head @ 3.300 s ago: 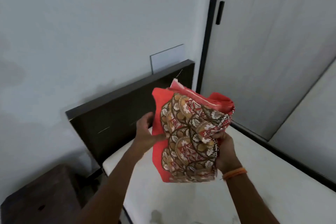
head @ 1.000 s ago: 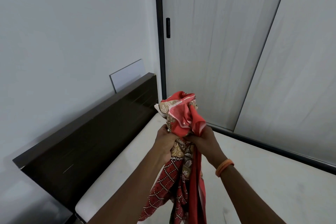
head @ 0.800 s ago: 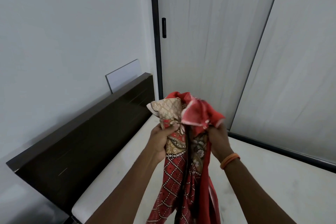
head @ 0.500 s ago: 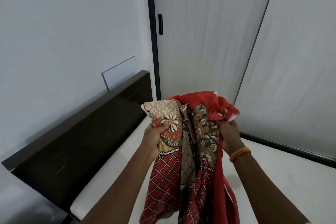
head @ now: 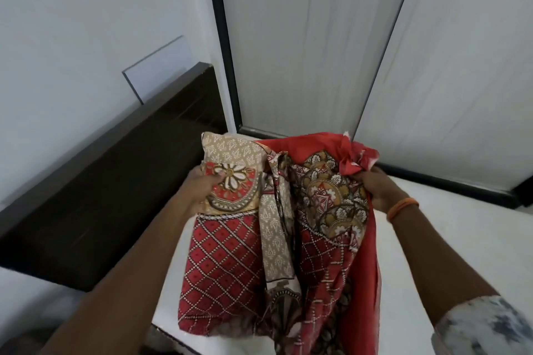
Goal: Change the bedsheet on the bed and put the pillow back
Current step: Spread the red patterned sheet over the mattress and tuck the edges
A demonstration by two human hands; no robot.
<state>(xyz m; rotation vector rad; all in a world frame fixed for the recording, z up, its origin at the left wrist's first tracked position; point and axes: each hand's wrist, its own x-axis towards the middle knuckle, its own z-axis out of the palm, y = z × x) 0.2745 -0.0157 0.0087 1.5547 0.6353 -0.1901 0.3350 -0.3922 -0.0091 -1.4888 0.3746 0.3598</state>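
Observation:
A red, beige and brown patterned bedsheet (head: 230,262) hangs partly unfolded in front of me, above the bare white mattress (head: 450,242). My left hand (head: 199,190) grips its upper left edge by the flower motif. My right hand (head: 377,190), with an orange band on the wrist, grips the bunched red top edge on the right. The sheet's lower part drapes down between my arms and hides part of the mattress. No pillow is in view.
A dark wooden headboard (head: 109,181) runs along the left against the white wall (head: 72,23). A pale flat panel (head: 158,72) leans behind it. Grey sliding wardrobe doors (head: 302,43) with a black frame stand just beyond the bed.
The folded bundle has come open. My hands have drawn apart sideways, spreading the sheet wider, and more of it hangs down.

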